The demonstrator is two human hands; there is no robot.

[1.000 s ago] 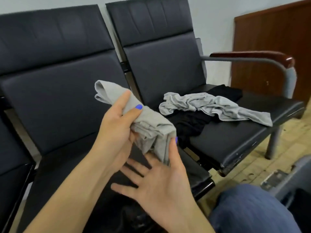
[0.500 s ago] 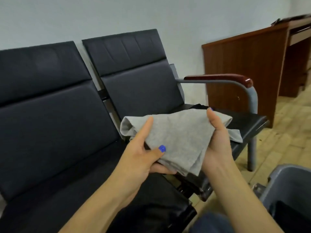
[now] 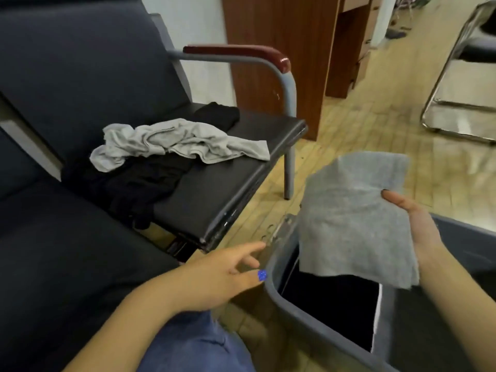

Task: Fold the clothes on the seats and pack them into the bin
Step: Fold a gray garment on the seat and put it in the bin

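No writing or label can be read anywhere. The bin is grey and stands on the floor beside the seat; inside it lies something black, with a thin white edge showing at its far side. Over the bin's opening the right hand holds a folded grey cloth, thumb on top and fingers hidden beneath, the cloth hanging down toward the bin. The left hand hovers just left of the bin's rim, its grip slack, fingers spread and holding nothing. On the seat, left of the bin, a crumpled grey garment lies over black clothes.
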